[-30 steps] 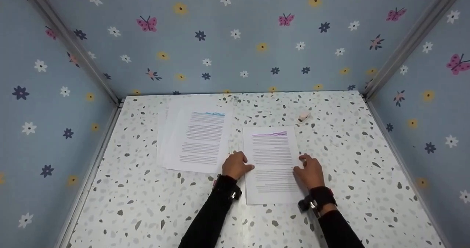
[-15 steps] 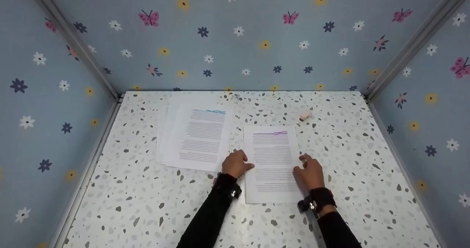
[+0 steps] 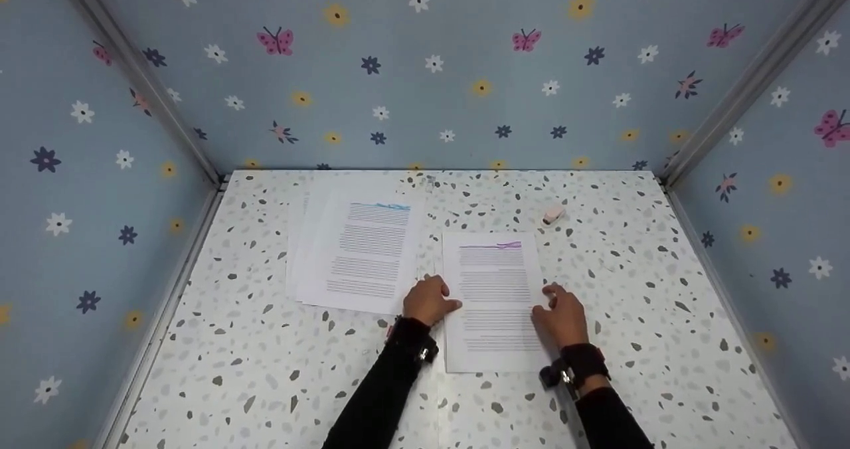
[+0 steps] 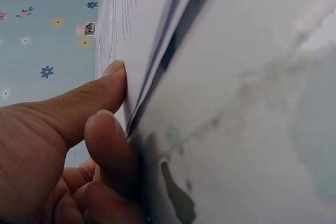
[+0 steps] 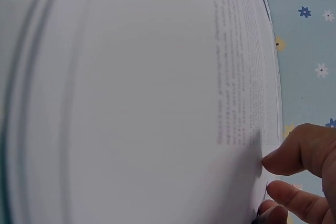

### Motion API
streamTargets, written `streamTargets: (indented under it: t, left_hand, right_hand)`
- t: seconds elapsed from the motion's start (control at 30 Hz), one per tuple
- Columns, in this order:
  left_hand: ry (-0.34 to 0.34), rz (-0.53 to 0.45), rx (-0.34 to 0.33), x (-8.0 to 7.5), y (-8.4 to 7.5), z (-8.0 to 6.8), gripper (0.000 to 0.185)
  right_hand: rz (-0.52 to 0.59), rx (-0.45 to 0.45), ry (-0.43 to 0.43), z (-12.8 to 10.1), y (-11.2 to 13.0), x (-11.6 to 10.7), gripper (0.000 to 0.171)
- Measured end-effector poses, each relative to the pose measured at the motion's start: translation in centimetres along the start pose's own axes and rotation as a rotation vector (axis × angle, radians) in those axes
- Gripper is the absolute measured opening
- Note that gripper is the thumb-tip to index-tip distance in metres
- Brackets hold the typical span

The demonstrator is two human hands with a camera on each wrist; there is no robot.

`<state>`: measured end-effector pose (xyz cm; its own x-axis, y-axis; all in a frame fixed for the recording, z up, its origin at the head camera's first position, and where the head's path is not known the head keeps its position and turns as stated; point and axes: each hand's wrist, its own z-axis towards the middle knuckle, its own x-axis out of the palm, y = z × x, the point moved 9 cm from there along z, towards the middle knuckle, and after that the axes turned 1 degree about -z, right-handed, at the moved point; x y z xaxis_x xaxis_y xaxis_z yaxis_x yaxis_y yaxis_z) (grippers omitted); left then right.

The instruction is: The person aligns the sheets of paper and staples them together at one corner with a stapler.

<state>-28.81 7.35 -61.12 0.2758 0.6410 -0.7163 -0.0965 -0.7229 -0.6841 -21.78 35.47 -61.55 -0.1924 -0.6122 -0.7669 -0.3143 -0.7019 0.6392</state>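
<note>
A small stack of printed sheets [image 3: 495,283], its top page marked with a purple line, lies in the middle of the table. My left hand [image 3: 427,301] pinches the left edge, thumb on the top page and curled fingers at the side. In the left wrist view the edges of the sheets [image 4: 152,61] stand slightly apart. At the opposite edge, my right hand [image 3: 562,313] holds the paper between thumb and forefinger. The right wrist view shows the thumb [image 5: 294,156] against the page edge, with the other fingertips partly hidden behind it.
To the left lies a spread pile of printed papers [image 3: 368,256], its top page marked in blue. A small pale pink object [image 3: 553,214], perhaps a mini stapler, sits behind the sheets to the right. Patterned blue walls [image 3: 425,110] border the speckled table [image 3: 637,343].
Both hands keep the same place on the sheets, and the papers have not visibly moved. Only the head view has shifted slightly.
</note>
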Motion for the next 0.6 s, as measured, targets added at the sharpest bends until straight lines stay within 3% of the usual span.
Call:
streamTargets:
  t: [0.33,0.6]
  left_hand:
    - [0.008,0.001,-0.012,-0.03,0.12,0.04,0.030]
    - [0.056,-0.073,0.017,-0.23,-0.20,0.17,0.021]
  right_hand:
    - [-0.016,-0.047,-0.003,0.10,0.43,-0.08,0.044]
    - [0.005,-0.020,0.031,0.07,0.58,-0.37,0.040]
